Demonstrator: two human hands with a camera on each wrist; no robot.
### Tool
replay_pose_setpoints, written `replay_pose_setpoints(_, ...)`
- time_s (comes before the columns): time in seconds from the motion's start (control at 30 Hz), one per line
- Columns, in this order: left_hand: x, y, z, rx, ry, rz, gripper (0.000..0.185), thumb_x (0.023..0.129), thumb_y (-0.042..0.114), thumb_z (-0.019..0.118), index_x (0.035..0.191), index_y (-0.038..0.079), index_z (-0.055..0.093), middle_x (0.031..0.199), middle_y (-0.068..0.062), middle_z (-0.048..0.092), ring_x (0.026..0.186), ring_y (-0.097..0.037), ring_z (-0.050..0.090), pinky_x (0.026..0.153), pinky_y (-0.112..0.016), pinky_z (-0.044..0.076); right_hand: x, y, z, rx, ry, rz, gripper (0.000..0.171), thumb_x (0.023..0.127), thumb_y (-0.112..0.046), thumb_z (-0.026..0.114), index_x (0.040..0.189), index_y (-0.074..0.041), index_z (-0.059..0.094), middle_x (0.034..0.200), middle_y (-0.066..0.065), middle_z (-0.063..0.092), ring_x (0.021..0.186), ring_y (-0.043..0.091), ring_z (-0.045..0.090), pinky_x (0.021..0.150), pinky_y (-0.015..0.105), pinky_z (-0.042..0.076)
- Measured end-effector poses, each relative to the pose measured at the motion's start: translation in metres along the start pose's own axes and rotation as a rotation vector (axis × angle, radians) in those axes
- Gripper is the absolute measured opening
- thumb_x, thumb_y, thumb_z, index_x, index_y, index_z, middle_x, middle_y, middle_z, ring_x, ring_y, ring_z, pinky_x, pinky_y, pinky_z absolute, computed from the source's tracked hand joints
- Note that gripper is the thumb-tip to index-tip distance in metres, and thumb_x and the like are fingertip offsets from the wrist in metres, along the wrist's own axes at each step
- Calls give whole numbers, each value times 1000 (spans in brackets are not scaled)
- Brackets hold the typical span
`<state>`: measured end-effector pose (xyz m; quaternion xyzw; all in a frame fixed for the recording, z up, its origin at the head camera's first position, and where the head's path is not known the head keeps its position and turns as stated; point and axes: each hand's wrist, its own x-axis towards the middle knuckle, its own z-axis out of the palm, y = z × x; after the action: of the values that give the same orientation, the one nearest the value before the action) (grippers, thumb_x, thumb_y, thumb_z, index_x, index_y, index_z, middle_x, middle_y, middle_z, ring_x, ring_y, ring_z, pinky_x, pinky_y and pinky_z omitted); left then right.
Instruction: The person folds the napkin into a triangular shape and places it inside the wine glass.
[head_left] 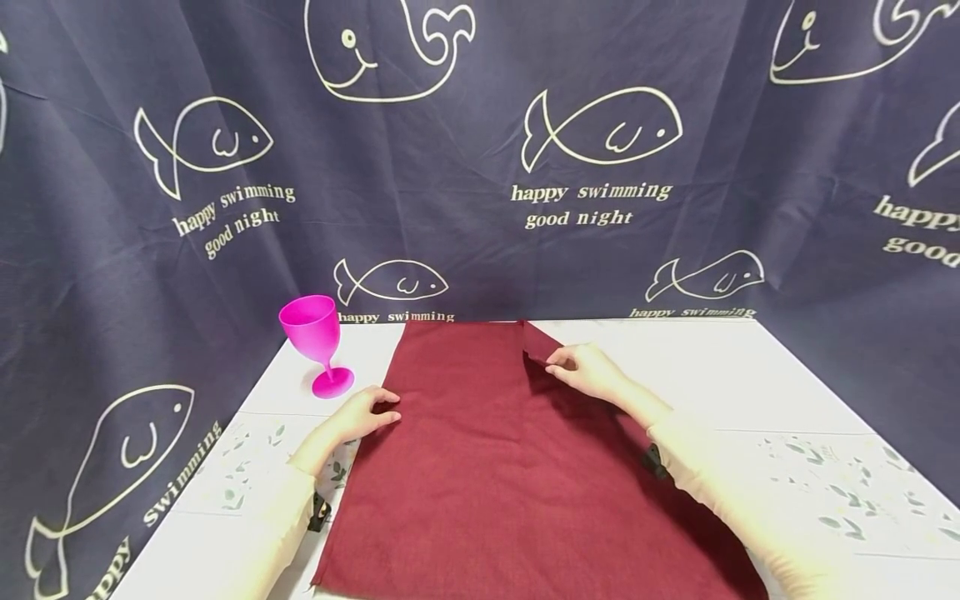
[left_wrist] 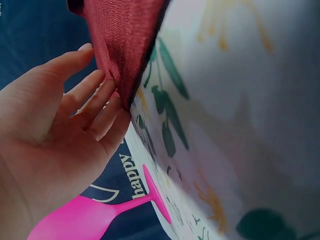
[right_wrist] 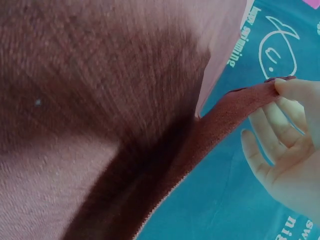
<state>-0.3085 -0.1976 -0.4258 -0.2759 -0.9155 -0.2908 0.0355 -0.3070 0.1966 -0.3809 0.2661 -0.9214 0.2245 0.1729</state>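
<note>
The right hand (head_left: 592, 372) pinches the far right corner of the dark red cloth (head_left: 480, 450) between thumb and fingertips and has it lifted and turned inward over the rest; the other fingers are loosely spread. The left hand (head_left: 365, 412) rests at the cloth's left edge, fingers nearly straight, tips touching the hem without closing on it.

The cloth lies flat on the white leaf-printed table (head_left: 750, 375), so I judge the fold barely begun: one corner up, the rest still to go.

The left wrist view shows the fingertips (left_wrist: 107, 102) under a slightly raised edge (hidden from the head camera). A pink plastic goblet (head_left: 315, 342) stands just beyond the left hand.
</note>
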Motion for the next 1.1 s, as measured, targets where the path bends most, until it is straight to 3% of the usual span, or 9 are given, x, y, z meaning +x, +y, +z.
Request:
replay_pose_setpoints(0.57,1,-2,2,10,-5,-28,27,80,16,63,100,-2,61,98,-15,60,98,-29,54,88,-42,40,-9,-19,8,28,-27,-57,10,77,-17,65,83,-9,68,75,-3,67,69,9,60,66,27,47)
replay_pose_setpoints(1.1,2,-2,1,-25,-15,-45,35,82,16,60,107,-7,56,102,-18,60,101,-32,53,90,-43,39,-12,-31,18,94,-92,-81,10,78,-16,64,86,-10,67,78,-6,66,70,5,57,68,23,47)
